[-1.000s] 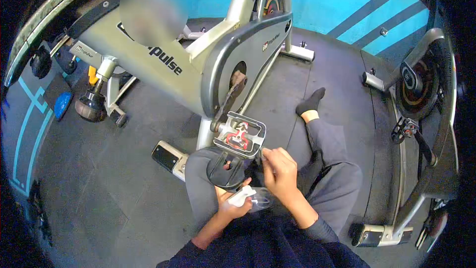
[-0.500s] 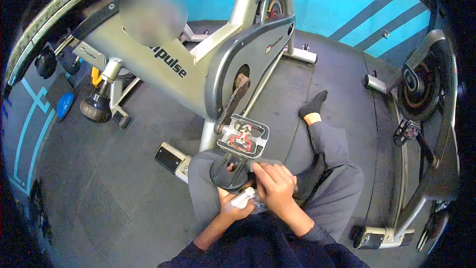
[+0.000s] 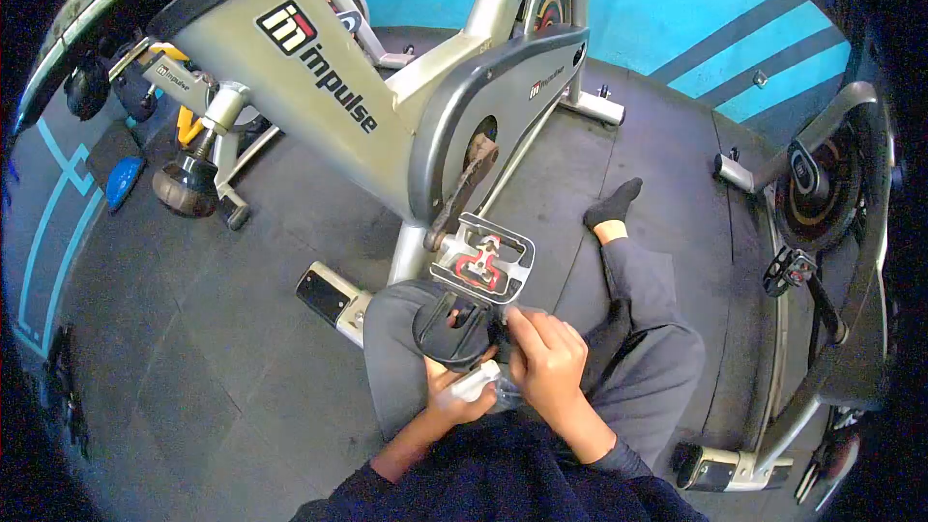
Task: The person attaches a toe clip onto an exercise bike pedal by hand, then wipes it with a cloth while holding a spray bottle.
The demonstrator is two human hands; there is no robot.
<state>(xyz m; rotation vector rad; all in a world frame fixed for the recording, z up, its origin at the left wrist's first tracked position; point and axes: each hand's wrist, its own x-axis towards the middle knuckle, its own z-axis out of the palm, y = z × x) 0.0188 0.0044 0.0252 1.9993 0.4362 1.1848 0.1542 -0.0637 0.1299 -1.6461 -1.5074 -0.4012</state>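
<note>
The silver pedal (image 3: 483, 256), with red parts in its middle, is fixed to the crank of the exercise bike (image 3: 333, 106). Below it hangs a black toe cage (image 3: 447, 333). My left hand (image 3: 456, 406) is closed around what looks like a spray bottle (image 3: 474, 382), with a white head and a clear body, just under the toe cage. My right hand (image 3: 551, 362) is at the toe cage's right side, fingers curled and thumb pressed in at the pedal's lower corner. What those fingers pinch is hidden.
My bent legs (image 3: 648, 367) lie on the dark rubber floor (image 3: 184, 329), around the pedal. The bike's rear foot (image 3: 333, 300) stands close by my left knee. Another bike (image 3: 822, 232) is at the right. A blue wall (image 3: 696, 19) rises behind.
The view has shifted slightly, showing more of the bike's logo. My right hand's fingers have curled in a little closer to the pedal. My left hand keeps its hold on the bottle.
</note>
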